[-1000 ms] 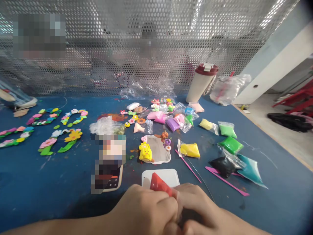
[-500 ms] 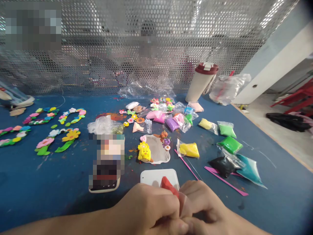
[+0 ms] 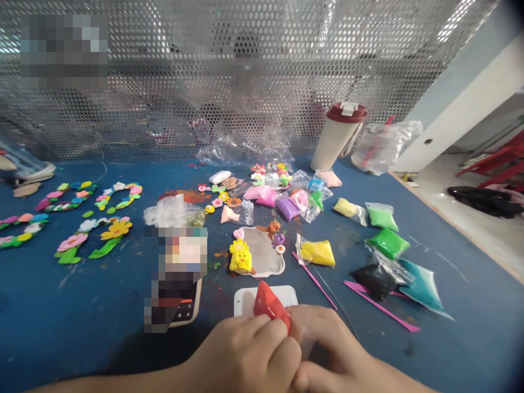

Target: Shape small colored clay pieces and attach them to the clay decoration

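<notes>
My left hand is closed around a small clear packet of red clay, whose bulging end points up and away from me. My right hand pinches the packet's clear plastic end, close against the left hand. The fingertips are partly hidden behind the knuckles. Just beyond the hands lies a white plate-like piece, partly covered by the packet. Behind it is a scalloped white frame with a yellow clay figure and small clay decorations along its edge.
A phone lies left of the frame. Clay flower wreaths are at left. To the right are a yellow clay packet, pink tools, and black and teal packets. A tumbler stands at the back.
The red packet has risen and tipped left, so more of it shows above my left hand. Both hands remain together on it. The view has shifted slightly.
</notes>
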